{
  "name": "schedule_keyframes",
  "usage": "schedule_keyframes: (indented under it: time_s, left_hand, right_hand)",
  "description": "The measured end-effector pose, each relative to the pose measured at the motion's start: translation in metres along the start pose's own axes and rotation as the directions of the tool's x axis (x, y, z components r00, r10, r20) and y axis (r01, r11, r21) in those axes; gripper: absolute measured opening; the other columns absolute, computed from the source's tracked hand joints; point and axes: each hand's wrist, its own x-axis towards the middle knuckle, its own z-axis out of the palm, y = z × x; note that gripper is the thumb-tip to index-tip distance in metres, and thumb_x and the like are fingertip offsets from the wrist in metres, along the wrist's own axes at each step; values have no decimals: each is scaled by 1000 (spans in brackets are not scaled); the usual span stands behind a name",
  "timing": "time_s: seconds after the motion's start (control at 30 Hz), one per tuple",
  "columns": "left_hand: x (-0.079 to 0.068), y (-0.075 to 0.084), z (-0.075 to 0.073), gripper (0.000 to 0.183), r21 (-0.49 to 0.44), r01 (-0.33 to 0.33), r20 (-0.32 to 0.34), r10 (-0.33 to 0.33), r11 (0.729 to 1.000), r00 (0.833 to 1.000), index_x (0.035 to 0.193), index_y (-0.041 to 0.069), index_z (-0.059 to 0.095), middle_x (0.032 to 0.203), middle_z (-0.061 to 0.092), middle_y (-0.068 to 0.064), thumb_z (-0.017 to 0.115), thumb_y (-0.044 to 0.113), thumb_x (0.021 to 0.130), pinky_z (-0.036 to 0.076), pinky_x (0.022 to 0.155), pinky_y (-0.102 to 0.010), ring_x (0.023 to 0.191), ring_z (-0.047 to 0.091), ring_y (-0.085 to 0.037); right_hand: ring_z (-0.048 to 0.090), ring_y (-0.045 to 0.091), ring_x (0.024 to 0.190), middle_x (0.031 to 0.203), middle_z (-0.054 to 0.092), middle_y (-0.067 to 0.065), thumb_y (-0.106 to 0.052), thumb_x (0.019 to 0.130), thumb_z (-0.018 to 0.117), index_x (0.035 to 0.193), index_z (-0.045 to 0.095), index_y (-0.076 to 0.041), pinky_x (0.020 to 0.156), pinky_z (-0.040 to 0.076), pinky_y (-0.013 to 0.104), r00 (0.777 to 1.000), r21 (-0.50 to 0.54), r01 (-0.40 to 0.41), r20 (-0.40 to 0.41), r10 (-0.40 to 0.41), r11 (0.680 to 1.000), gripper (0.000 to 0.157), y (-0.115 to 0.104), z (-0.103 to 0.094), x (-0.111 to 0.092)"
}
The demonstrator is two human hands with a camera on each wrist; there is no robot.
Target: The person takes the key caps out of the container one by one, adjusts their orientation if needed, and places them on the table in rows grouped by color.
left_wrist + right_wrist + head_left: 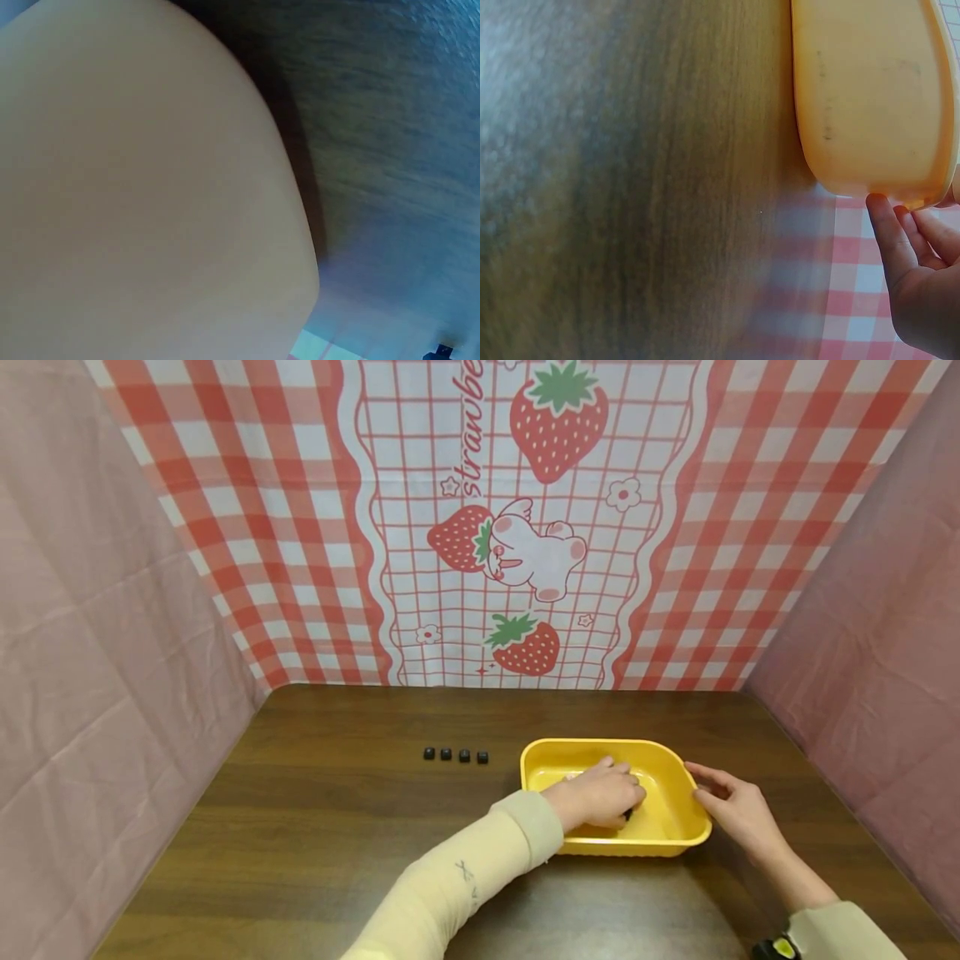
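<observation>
My left hand reaches down inside a yellow plastic basin, back of the hand upward and fingers bent toward the bottom. A small black piece shows at the edge of the fingers; the hand hides the rest, and I cannot tell whether they grip it. With thumb and fingers on either side of the rim, my right hand holds the basin's right end. In the right wrist view, fingertips press against the basin's outer wall. Blurred skin fills much of the left wrist view.
Several small black keycap-like pieces lie in a row on the brown wooden table, left of the basin. A red checked strawberry cloth hangs behind the table, with pinkish cloths at both sides.
</observation>
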Motion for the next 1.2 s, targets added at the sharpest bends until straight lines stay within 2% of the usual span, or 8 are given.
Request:
schedule_keyframes:
  time_s: [0.2,0.37,0.53,0.77,1.2]
  left_hand:
    - [-8,-4,-7,15,-4,3,-23,-3,1000,1000,99,30,57,93,51,17,62,36,86,29,79,-23,95,43,-7]
    - [-12,-9,-10,21,-49,17,-38,-19,999,999,104,28,56,96,52,18,63,37,86,28,78,-22,96,42,-7]
    - [-19,-14,-15,20,-88,25,-37,-29,996,999,101,27,54,94,51,17,63,37,86,27,79,-23,94,40,-7]
    - [-34,-25,-25,19,-108,30,-74,-38,994,996,102,26,55,98,54,17,63,34,87,28,84,-25,98,41,-7]
    - [-64,-49,-43,20,-100,50,-116,-62,994,991,103,26,56,97,54,14,63,35,87,28,79,-26,94,41,-10]
  right_hand:
    - [48,-18,82,127,53,29,-22,93,57,133,49,3,68,47,12,1000,3,5,-3,-5,1000,48,0,0,-1]
    - [48,-18,82,127,53,29,-23,93,57,133,49,3,68,47,12,1000,-1,-3,-2,3,1000,48,0,0,0]
    - [47,-18,82,128,53,29,-24,93,57,134,49,3,68,47,12,1000,-5,-12,2,12,1000,49,-1,0,0]
    - [48,-18,82,126,54,29,-23,93,57,133,49,3,68,47,12,1000,-10,-3,-5,3,1000,49,-1,0,0]
    - [47,-19,80,124,56,30,-21,92,58,131,51,3,67,47,12,1000,-35,9,-23,-10,999,46,-1,1,0]
